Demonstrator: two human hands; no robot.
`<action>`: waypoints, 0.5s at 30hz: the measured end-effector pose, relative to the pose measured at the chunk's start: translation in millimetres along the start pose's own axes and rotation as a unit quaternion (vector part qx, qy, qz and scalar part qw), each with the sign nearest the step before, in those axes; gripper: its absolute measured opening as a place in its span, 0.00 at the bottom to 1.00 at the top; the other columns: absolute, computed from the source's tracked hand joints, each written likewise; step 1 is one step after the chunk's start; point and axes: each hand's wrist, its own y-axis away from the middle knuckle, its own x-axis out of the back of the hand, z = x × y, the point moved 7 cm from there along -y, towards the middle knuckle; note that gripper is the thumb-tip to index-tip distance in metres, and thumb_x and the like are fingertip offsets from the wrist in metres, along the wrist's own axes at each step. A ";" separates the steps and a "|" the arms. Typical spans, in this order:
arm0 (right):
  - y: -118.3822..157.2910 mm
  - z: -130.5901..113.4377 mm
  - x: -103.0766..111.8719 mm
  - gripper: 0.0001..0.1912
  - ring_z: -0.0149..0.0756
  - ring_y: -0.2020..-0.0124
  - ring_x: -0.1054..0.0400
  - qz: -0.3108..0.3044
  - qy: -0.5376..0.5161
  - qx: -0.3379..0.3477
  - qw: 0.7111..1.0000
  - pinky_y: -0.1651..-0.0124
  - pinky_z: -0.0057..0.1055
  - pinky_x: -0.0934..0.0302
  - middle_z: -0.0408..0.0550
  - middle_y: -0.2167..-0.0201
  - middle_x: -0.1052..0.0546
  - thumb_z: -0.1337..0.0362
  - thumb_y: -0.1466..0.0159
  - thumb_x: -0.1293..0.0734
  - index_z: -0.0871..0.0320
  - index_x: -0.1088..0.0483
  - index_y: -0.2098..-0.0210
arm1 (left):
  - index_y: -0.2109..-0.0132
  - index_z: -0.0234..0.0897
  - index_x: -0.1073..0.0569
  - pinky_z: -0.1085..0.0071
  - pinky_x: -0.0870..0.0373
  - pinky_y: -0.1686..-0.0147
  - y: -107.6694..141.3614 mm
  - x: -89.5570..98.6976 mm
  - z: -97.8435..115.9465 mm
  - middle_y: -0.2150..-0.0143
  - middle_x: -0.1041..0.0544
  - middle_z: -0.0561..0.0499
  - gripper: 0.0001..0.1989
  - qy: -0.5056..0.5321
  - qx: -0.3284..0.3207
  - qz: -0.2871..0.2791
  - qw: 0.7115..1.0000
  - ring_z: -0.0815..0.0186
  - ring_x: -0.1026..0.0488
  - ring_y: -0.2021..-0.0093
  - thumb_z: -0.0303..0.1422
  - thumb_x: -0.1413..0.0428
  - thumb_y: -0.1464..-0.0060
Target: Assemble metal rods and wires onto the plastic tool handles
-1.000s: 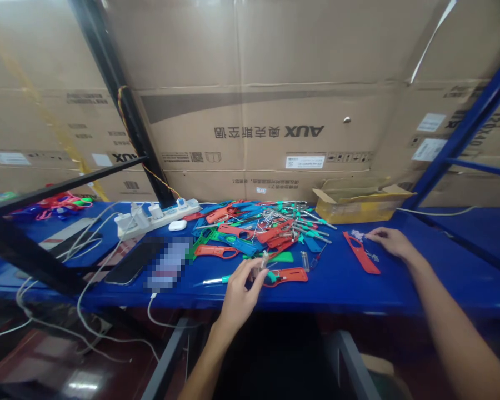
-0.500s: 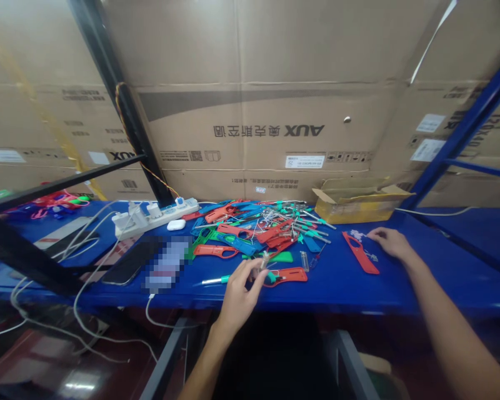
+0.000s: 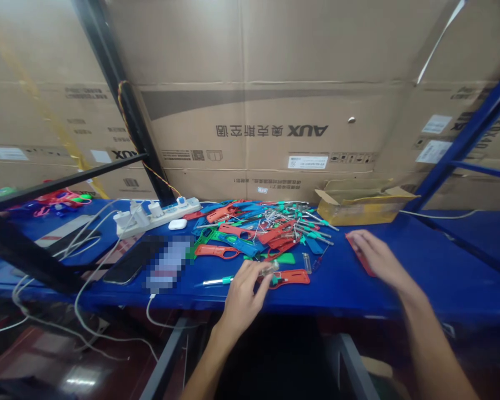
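Note:
My left hand (image 3: 246,289) pinches a small clear plastic lighter fuel tank (image 3: 270,269) between thumb and fingers. Just beneath it lies a red lighter casing half (image 3: 296,276), with a metal lighter tube (image 3: 217,281) with a green collar extending left. Over to the right, my right hand (image 3: 379,258) lies over another red casing half (image 3: 360,256), fingers curled down at its far end. Its fingertips and anything between them are hidden. Another clear tank (image 3: 306,263) stands near a thin red-handled screwdriver (image 3: 320,259).
A heap of red, blue and green lighter parts (image 3: 250,228) fills the table's middle. Behind it on the right stands an open yellow cardboard box (image 3: 358,213). A power strip (image 3: 158,216), a white earbud case (image 3: 177,224), a dark phone (image 3: 133,259) and cables lie left.
My right hand has moved left onto the red casing half, covering the small white parts beside it. My left hand has turned slightly, and the clear tank now lies more level.

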 end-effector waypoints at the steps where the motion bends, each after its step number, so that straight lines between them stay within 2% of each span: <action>1: 11.8 -19.5 -16.1 0.29 0.35 0.74 0.29 -0.035 -0.028 0.015 0.999 0.69 0.30 0.32 0.45 0.75 0.25 0.43 0.26 0.46 0.56 0.24 0.62 | 0.48 0.41 0.27 0.64 0.30 0.52 0.1 -0.7 -0.1 0.54 0.22 0.47 0.07 -0.005 0.002 -0.005 1.000 0.59 0.27 0.53 0.31 0.48 0.29; 3: 34.1 -59.8 -47.6 0.28 0.34 0.75 0.31 -0.099 -0.090 0.041 0.990 0.69 0.29 0.32 0.42 0.76 0.27 0.43 0.25 0.47 0.55 0.25 0.60 | 0.51 0.40 0.29 0.64 0.31 0.52 0.9 -1.7 -1.0 0.55 0.23 0.48 0.04 -0.015 0.010 -0.012 1.000 0.59 0.27 0.53 0.31 0.48 0.29; 4: 43.2 -78.0 -62.4 0.25 0.34 0.74 0.31 -0.134 -0.171 0.040 0.975 0.69 0.29 0.33 0.42 0.75 0.28 0.45 0.25 0.45 0.55 0.26 0.58 | 0.51 0.40 0.29 0.64 0.31 0.53 1.5 -2.4 -1.5 0.55 0.23 0.48 0.03 -0.021 0.014 -0.015 1.000 0.59 0.27 0.53 0.31 0.48 0.29; 7: 55.2 -111.8 -84.4 0.18 0.35 0.70 0.29 -0.130 -0.321 0.023 0.938 0.63 0.30 0.32 0.45 0.69 0.24 0.48 0.29 0.36 0.55 0.23 0.60 | 0.53 0.40 0.31 0.63 0.32 0.55 3.6 -4.7 -3.3 0.57 0.24 0.49 0.02 -0.044 0.020 -0.027 0.998 0.59 0.28 0.56 0.31 0.47 0.29; 11: 57.4 -113.5 -92.2 0.15 0.39 0.63 0.25 -0.114 -0.354 0.009 0.928 0.57 0.32 0.30 0.48 0.62 0.20 0.50 0.31 0.32 0.54 0.22 0.61 | 0.55 0.39 0.32 0.62 0.34 0.55 5.0 -6.9 -3.7 0.57 0.24 0.48 0.03 -0.060 0.019 -0.042 0.997 0.58 0.29 0.57 0.29 0.50 0.30; 15: 63.0 -105.6 -93.1 0.12 0.40 0.63 0.21 -0.118 -0.373 -0.008 0.920 0.56 0.34 0.27 0.48 0.63 0.17 0.53 0.32 0.31 0.54 0.23 0.61 | 0.47 0.41 0.31 0.60 0.37 0.53 3.2 -8.1 1.0 0.54 0.22 0.48 0.10 -0.071 0.012 -0.059 0.996 0.57 0.28 0.56 0.27 0.53 0.29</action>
